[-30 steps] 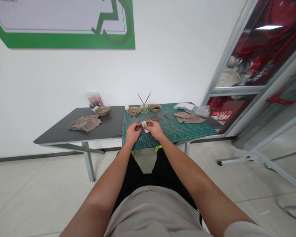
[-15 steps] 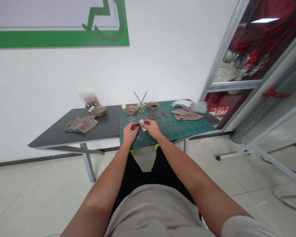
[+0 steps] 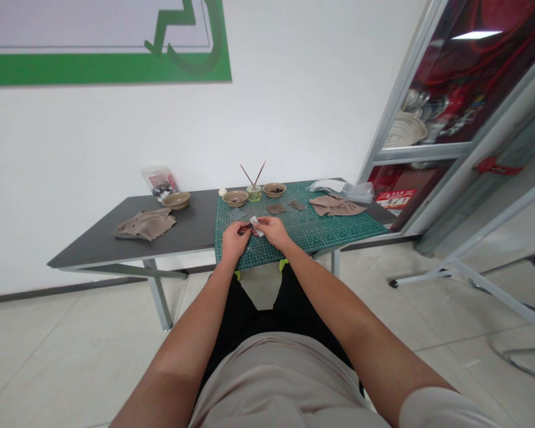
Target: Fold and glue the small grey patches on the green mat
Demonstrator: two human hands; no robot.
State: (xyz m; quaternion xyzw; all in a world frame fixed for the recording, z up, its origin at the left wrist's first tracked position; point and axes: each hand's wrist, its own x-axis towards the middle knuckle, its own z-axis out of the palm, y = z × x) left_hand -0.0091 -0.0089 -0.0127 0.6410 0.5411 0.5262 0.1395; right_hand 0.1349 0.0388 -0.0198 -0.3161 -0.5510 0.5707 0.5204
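My left hand (image 3: 234, 238) and my right hand (image 3: 273, 230) meet over the near part of a green cutting mat (image 3: 321, 233). The left hand's fingers are pinched on a small dark piece (image 3: 245, 226). The right hand's fingers are closed on a small white piece (image 3: 255, 224) that touches the dark one. Both hands hover just above the mat. Small brown cut patches (image 3: 277, 208) lie on the mat beyond the hands.
A dark table (image 3: 116, 241) carries the mat. Tan bowls (image 3: 235, 198), a glass jar with two sticks (image 3: 254, 192), a brown cloth (image 3: 145, 224) at left and another (image 3: 335, 205) at right lie on it. A glass cabinet (image 3: 446, 113) stands at right.
The view has shifted slightly left and down. Both hands stay together over the mat with the same small pieces between the fingers.
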